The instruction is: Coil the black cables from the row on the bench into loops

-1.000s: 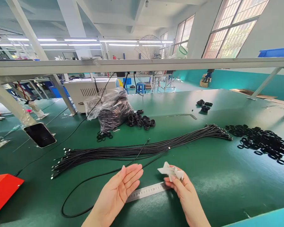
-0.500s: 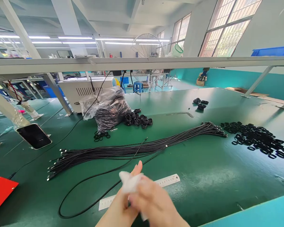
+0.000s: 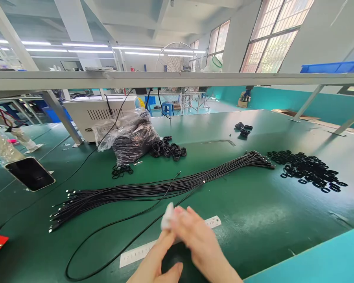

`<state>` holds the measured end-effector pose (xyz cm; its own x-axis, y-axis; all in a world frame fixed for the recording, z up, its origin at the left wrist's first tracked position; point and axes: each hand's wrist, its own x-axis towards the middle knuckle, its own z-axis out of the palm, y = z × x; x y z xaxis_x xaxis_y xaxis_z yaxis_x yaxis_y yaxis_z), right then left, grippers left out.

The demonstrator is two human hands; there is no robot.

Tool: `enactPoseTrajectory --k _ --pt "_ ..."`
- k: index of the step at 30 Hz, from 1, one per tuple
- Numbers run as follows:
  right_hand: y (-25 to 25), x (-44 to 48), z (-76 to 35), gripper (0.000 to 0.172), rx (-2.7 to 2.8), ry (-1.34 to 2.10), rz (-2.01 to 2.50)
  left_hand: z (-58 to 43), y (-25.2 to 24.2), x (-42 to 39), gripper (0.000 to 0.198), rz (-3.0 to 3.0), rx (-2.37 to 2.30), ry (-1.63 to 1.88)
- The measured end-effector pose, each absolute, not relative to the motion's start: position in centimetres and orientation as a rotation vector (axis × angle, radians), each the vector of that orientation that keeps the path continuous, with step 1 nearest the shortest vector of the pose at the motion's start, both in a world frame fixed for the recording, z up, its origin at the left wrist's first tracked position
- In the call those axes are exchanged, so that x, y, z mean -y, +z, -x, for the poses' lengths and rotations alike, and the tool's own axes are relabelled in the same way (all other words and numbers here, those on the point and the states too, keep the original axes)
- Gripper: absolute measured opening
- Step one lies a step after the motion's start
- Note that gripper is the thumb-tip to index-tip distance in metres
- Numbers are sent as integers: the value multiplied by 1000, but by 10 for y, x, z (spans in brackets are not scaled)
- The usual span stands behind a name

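Head view, looking down a long green surface (image 3: 224,204): the left hand (image 3: 152,259) and right hand (image 3: 200,243) met near the middle of the near edge, slightly blurred. Their fingers were partly curled and closed together, pinching a small white cloth (image 3: 167,217) between them; its crumpled tip stuck up just above the fingertips. Under the hands lay a steel ruler (image 3: 138,253), slanting, with both ends showing on either side of them. Just left of the hands ran a loose black cable (image 3: 106,226), looping on the surface near the left edge of the ruler. Farther off stretched a long bundle of black cables (image 3: 159,188), its ends fanned out at the left. Black rubber rings (image 3: 306,169) lay heaped on the far right, and a smaller heap (image 3: 166,149) sat beside a clear plastic bag (image 3: 126,135) of black items. A dark phone (image 3: 29,173) lay at the far left, and a white machine (image 3: 97,114) stood beyond the bag.
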<state>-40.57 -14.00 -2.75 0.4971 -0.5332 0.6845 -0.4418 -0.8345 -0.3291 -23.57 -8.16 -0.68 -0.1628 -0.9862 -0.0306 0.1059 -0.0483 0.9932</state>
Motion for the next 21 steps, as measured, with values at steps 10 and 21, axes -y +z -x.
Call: enactPoseTrajectory --k 10,21 --pt "-70 183 504 44 -2250 -941 2159 211 -13 92 43 -1472 1227 -1215" --pt "-55 202 505 36 -2179 -969 1635 190 -45 85 41 -1742 1474 -807"
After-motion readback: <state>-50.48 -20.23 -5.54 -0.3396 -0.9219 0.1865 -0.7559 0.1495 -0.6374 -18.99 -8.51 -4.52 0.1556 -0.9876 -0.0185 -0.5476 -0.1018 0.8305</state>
